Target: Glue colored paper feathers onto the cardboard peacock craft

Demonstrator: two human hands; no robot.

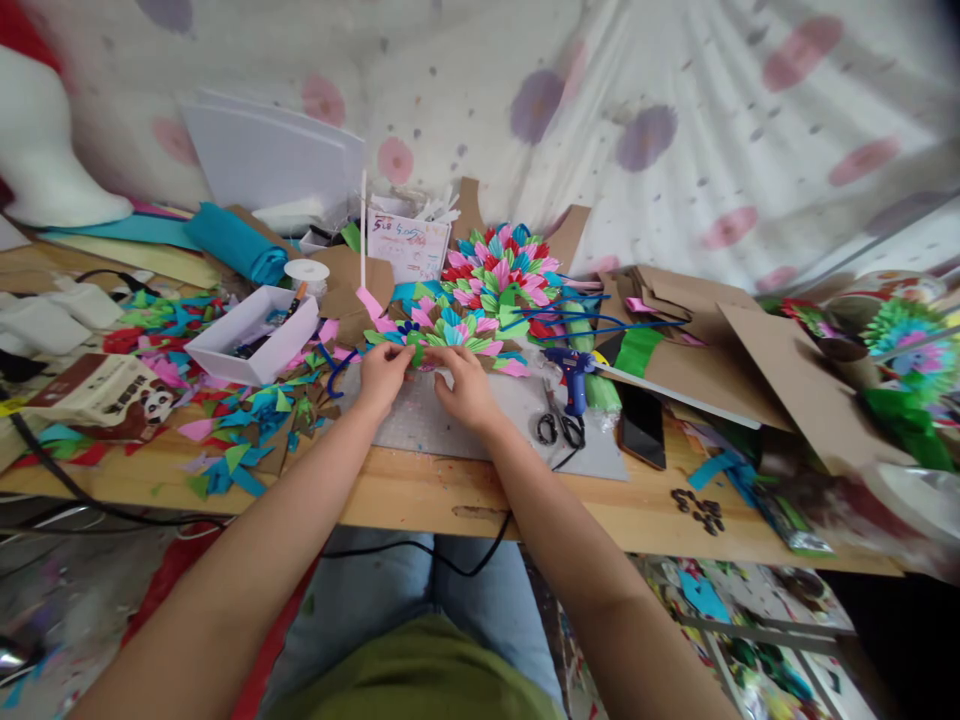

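Both my hands meet at the near edge of a fan of folded paper petals [450,335] in pink, green and blue, lying on a grey mat [517,425]. My left hand [384,372] pinches the fan's lower left edge with curled fingers. My right hand [466,385] presses on the fan's lower right edge, fingers bent down onto the paper. Behind the fan stands a larger round piece of coloured folded petals [501,265].
A blue glue gun [574,378], black scissors [561,430] and a dark phone [642,425] lie right of the mat. A white box [251,335] and paper scraps [240,425] sit left. Cardboard sheets [780,370] pile at right. A cable [450,560] hangs over the table's front edge.
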